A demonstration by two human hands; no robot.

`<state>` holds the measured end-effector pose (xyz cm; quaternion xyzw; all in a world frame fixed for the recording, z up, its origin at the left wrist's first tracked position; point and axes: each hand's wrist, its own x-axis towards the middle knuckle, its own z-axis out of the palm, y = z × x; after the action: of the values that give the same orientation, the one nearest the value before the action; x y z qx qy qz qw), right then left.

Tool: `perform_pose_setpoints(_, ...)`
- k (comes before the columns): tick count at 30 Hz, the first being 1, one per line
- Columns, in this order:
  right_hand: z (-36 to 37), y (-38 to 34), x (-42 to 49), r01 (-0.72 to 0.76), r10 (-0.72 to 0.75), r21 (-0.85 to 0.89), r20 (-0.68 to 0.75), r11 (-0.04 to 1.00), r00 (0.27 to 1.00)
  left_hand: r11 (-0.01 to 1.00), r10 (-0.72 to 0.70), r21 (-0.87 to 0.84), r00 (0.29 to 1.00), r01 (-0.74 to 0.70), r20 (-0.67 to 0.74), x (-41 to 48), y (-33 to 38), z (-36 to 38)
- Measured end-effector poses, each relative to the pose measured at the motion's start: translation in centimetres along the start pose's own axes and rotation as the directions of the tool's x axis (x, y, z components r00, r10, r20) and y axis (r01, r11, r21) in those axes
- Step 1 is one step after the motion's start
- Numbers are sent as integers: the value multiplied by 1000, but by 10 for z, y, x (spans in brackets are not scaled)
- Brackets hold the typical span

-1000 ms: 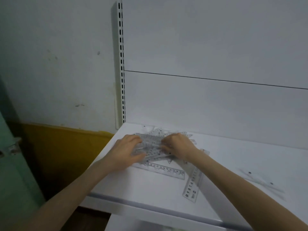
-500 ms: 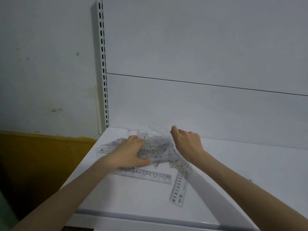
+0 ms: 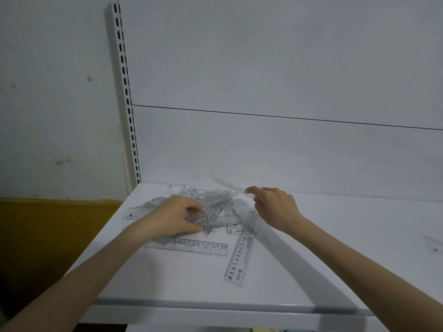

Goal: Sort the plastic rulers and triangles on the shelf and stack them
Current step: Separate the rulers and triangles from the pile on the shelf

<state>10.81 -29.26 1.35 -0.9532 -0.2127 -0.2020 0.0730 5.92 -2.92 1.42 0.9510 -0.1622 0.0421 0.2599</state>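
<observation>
A heap of clear plastic rulers and triangles [image 3: 215, 207] lies at the back left of the white shelf [image 3: 182, 283]. My left hand [image 3: 172, 219] rests on the heap with its fingers curled round several pieces in the middle. My right hand [image 3: 273, 207] pinches one end of a clear ruler [image 3: 230, 186], which is lifted off the heap and points back-left. Two straight rulers lie loose in front: one flat along the heap's front edge [image 3: 203, 248], the other [image 3: 242, 255] slanting toward the shelf's front.
A slotted white upright [image 3: 124, 92] stands at the shelf's back left corner, beside the white back panel [image 3: 287, 144]. A yellow board [image 3: 48, 226] lies left of the shelf. A faint clear piece [image 3: 434, 245] sits at the far right edge.
My right hand has moved from the heap's middle to its back right and lifted one ruler's end. My left hand stayed on the heap. The view shifted right.
</observation>
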Motion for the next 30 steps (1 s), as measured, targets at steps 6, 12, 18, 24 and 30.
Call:
perform_pose_setpoints(6,-8,8,-7,14,-13,74,-15,997,1000,996,20,-82,986,-34,-166,3,9,2)
perform_pose_setpoints(12,-26,32,-34,-36,56,384,-40,923,998,988,53,-134,977,-82,-205,10,40,11)
perform_pose_setpoints(18,-46,69,-82,-157,186,374,-42,914,982,983,90,-145,982,-115,-167,28,76,40)
perform_pose_setpoints(24,-80,115,-155,-308,358,363,-77,879,931,945,283,-160,958,-285,-38,66,143,88)
perform_pose_setpoints(30,-106,148,-227,-450,489,301,-66,841,870,941,337,-21,930,-338,143,92,200,143)
